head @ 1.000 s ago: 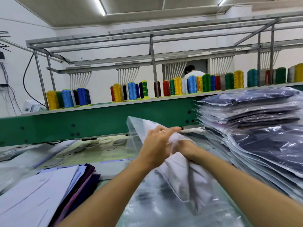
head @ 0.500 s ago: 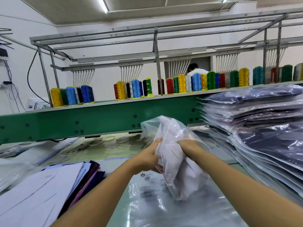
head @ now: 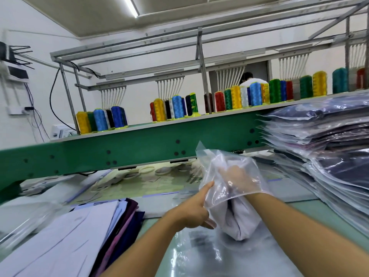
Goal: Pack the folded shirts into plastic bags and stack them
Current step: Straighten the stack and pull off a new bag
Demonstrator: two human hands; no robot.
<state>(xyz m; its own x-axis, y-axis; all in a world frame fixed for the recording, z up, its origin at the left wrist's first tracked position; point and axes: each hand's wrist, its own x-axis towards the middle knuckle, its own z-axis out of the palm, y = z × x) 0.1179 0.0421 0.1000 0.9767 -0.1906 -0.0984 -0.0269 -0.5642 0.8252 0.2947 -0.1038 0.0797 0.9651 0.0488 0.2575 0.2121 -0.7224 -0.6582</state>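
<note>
Right hand inside the plastic bag with the shirt; bagged stack to its right, folded shirts left, seemingly flat bags beneath.

Clear bag, prob. pale-lilac shirt, green beam, multicolour thread cones.

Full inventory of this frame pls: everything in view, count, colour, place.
bag: one, clear, centre, pulled partway over the shirt
shirt: one, white, centre, lower end outside the bag
packed stack: many, dark in clear bags, right
folded pile: several, white on top, purple and navy beneath, lower left
flat bags: count unclear, clear, on table under hands
thread cones: many, mixed colours, shelf above beam
beam: one, green, across the middle
table: one, pale green, bottom
person: one, white top, behind cones
left hand: one, grips bag mouth from outside
right hand: one, inside bag, grips shirt
</note>
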